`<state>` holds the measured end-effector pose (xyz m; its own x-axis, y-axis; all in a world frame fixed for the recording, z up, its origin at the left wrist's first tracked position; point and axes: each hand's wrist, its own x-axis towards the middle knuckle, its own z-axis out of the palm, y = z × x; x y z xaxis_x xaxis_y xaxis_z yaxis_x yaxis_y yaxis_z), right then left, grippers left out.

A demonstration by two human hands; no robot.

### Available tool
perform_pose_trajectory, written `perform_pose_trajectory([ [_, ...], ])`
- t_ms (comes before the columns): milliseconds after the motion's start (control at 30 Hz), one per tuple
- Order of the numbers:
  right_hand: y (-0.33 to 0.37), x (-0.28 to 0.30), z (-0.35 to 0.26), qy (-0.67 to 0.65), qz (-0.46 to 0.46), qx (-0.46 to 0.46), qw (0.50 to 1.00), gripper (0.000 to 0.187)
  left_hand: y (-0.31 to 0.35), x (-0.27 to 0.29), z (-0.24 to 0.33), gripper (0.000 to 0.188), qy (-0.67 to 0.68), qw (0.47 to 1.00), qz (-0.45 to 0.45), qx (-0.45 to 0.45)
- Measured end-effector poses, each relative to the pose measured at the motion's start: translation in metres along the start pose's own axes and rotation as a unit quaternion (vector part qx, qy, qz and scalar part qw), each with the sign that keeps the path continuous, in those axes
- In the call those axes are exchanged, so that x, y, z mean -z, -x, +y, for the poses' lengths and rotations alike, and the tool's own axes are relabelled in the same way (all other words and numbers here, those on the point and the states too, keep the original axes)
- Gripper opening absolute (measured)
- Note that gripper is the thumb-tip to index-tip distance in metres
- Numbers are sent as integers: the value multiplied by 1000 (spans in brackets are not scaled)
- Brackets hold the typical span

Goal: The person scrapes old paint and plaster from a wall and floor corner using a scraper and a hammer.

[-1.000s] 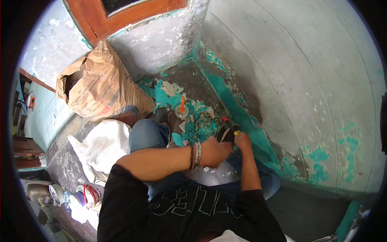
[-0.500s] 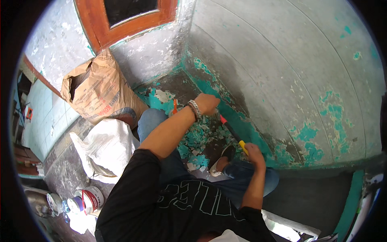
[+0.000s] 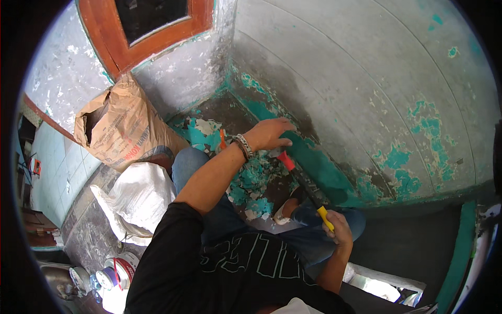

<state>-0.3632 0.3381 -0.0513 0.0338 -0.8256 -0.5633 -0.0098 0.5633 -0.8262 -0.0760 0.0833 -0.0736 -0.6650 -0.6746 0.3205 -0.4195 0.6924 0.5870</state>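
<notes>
In my right hand is a long-handled scraper, held by its yellow end. It has a black shaft, a red neck and a pale metal head pointing up and left. My left hand, with a bracelet at the wrist, reaches past the scraper's head toward the teal band at the foot of the wall. Its thumb stands apart from the fingers; whether the fingertips touch the wall is unclear. Below it lies a heap of teal paint flakes. A tool with an orange handle sits by my left wrist.
A torn brown paper sack and a white sack stand at my left. Paint tubs are at the lower left. The grey wall rises on the right, and an orange-brown wooden frame is at the far left.
My left hand has opened from a closed shape, its thumb now apart. My right hand has drawn back toward me with the scraper. The whole view has shifted slightly.
</notes>
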Motion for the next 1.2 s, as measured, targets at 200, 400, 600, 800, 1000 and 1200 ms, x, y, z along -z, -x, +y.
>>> perform_pose_trajectory([
  [200, 8, 12, -17, 97, 17, -4, 995, 39, -8, 8, -5, 29, -51, 984, -160, 58],
  [400, 8, 20, -4, 88, 36, -23, 995, 43, -4, 1, -2, 40, 29, 998, 3, 58],
  [600, -3, -3, 19, -100, -9, 45, 994, 48, -4, -2, 15, 67, -228, 970, 25, -78],
  [800, -7, -6, 19, -108, -38, 49, 992, 47, -10, 2, 21, 71, -303, 946, 20, -111],
  [1000, -12, -2, 26, -121, -47, 63, 990, 49, -9, -2, 14, 54, -271, 954, 38, -119],
  [1200, -13, 0, 28, -131, -65, 52, 988, 50, -5, -8, 6, 50, -248, 960, 27, -130],
])
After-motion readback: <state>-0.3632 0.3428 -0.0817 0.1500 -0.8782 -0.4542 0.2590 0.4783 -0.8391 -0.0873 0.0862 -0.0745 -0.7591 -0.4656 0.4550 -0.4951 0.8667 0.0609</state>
